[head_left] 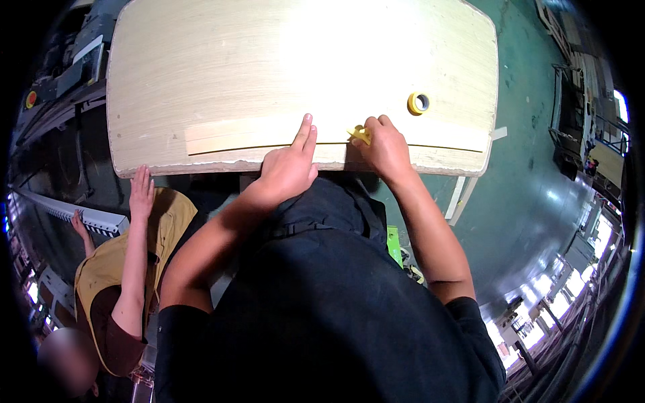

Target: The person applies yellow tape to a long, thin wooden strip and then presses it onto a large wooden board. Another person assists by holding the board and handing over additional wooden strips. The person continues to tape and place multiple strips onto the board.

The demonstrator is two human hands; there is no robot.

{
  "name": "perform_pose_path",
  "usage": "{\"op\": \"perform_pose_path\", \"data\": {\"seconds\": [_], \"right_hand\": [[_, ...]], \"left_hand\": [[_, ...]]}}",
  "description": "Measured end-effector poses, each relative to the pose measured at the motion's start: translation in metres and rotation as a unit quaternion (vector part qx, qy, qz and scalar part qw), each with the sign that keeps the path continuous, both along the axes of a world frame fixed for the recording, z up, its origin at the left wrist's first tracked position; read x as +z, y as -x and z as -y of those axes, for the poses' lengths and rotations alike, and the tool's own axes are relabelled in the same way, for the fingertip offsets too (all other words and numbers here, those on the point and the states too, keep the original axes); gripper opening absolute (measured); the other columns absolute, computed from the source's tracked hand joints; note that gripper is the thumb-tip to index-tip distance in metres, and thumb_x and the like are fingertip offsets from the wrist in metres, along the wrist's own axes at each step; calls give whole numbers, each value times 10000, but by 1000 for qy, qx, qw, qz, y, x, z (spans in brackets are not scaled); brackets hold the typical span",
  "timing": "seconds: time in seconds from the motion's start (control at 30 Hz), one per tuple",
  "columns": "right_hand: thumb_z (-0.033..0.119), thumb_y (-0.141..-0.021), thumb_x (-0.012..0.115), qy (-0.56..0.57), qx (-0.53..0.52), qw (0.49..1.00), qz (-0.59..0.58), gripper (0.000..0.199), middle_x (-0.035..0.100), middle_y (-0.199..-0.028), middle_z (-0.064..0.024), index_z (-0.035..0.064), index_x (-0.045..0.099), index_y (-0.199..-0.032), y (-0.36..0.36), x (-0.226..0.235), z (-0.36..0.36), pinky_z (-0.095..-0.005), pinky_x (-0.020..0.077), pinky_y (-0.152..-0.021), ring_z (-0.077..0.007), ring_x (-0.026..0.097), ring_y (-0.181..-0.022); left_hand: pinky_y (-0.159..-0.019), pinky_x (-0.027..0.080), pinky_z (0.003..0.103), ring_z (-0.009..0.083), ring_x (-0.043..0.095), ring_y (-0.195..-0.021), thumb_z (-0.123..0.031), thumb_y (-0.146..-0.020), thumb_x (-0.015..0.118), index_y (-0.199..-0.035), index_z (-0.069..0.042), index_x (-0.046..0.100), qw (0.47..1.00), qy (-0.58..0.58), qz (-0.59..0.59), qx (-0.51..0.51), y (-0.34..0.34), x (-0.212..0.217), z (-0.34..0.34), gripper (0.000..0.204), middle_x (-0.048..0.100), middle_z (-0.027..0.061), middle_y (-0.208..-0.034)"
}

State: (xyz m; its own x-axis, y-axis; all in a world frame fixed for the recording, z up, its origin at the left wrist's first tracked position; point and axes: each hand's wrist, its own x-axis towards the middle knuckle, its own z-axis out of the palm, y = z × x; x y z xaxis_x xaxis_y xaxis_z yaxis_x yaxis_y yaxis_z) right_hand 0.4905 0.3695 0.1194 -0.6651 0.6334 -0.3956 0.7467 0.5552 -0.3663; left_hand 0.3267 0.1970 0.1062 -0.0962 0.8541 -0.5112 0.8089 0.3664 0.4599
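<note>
A long, thin pale wood strip [228, 138] lies along the near edge of a large pale board [201, 74], a dark line showing along its front edge. My left hand [290, 161] rests on the strip near its middle, index and middle fingers stretched forward, holding nothing. To its right, my right hand [386, 146] is closed, pinching a small yellow piece [360, 136] that looks like tape, at the strip's surface. The fingers partly hide that piece. Beyond my right hand, a roll of yellow tape [419, 103] lies on the board.
At my left stands a co-worker in a tan apron [101, 272], one hand [142, 191] on the board's near left edge. Pale wooden pieces [461, 198] stick out under the near right corner. Machinery [80, 67] stands at far left. Glare whitens the board's far middle.
</note>
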Motion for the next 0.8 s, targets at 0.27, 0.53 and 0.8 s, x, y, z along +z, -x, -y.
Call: {"op": "perform_pose_path", "data": {"seconds": [0.27,0.53,0.8], "right_hand": [[171,-904,762,31,-5,999,24,217,655,-976,-213,-9,660,-969,-12,3,-9,-501,549,-817,-420,672,-931],[185,-924,761,63,-27,995,74,234,657,-965,-212,-17,651,-967,-43,27,-23,-502,538,-827,-407,668,-915],[210,-936,765,79,-58,993,59,272,657,-930,-232,-29,638,-956,-71,39,-25,-518,526,-811,-424,662,-899]], "left_hand": [[-828,611,470,396,747,-955,-302,-961,696,-1649,38,247,999,41,-4,-18,2,4,-5,890,76,228,-1770],[-812,615,463,393,748,-931,-309,-962,704,-1659,25,230,999,51,-3,-13,0,3,-5,906,52,214,-1776],[-769,622,449,383,754,-877,-308,-949,719,-1649,30,260,999,39,-19,-16,-2,-1,-3,903,66,221,-1774]]}}
